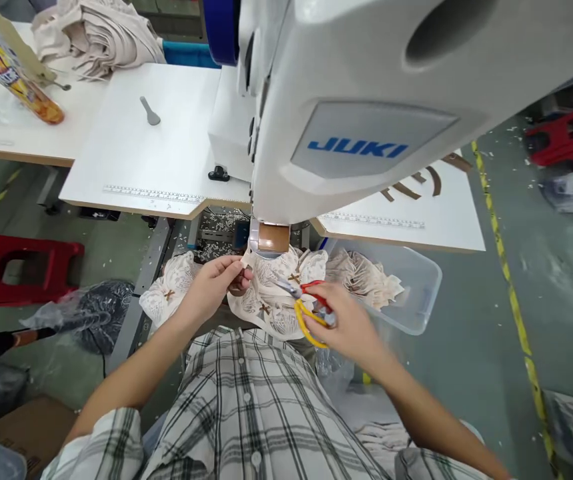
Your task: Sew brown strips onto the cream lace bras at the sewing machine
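My left hand (223,277) pinches an edge of cream lace fabric (276,300) just below the sewing machine's work plate (273,238). In my right hand (349,320) is a pair of scissors (307,310) with one red and one yellow handle. Their blades point left over the lace, a short way from my left fingers; whether they touch the fabric I cannot tell. Small brown bows dot the lace, which spreads across my lap and below the machine. Another lace piece (169,290) hangs beside my left wrist.
The white JUKI machine (286,133) overhangs the work. At right, a clear plastic bin (423,293) holds lace pieces. White tabletops (166,140) flank the machine, with brown strips (406,191) on the right one. A red stool (16,267) stands at left.
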A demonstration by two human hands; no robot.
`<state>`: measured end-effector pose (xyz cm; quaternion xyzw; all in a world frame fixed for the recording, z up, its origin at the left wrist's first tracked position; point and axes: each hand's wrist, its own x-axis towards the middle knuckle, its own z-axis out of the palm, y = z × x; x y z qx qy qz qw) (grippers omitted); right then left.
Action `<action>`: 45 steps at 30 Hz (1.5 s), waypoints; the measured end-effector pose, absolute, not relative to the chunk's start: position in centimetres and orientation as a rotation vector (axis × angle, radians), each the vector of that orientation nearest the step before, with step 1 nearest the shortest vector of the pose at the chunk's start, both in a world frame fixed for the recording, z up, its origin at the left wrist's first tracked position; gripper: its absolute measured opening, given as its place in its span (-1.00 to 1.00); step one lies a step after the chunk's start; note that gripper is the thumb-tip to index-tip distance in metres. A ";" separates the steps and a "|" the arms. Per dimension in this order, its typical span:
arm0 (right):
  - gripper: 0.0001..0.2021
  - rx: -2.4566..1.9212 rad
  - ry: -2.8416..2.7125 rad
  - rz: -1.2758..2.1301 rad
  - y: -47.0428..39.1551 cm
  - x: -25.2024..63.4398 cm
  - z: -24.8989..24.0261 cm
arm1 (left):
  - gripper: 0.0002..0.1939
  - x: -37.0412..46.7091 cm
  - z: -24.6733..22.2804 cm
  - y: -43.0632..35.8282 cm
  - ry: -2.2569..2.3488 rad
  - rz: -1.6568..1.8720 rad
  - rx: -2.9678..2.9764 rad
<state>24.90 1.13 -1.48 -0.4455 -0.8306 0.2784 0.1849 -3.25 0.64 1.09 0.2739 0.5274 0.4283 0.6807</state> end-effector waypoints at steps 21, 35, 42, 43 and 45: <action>-0.67 -1.217 -2.144 0.968 0.2 20.4 -2.1 | -0.75 -3.3 0.3 -0.1 1.318 0.828 1.038; -0.57 -1.331 -2.057 1.193 0.6 19.3 -2.4 | -0.75 -3.0 0.6 -0.3 1.438 0.781 1.171; -0.69 -1.388 -1.981 1.234 0.1 19.7 -3.3 | -0.73 -3.3 0.6 -0.2 1.424 0.814 1.028; -0.70 -1.386 -1.941 1.244 0.0 19.8 -3.5 | -0.72 -3.4 0.6 -0.2 1.395 0.834 0.973; -0.69 -1.354 -1.862 1.233 -0.4 20.1 -3.8 | -0.69 -3.5 0.7 -0.2 1.345 0.877 0.884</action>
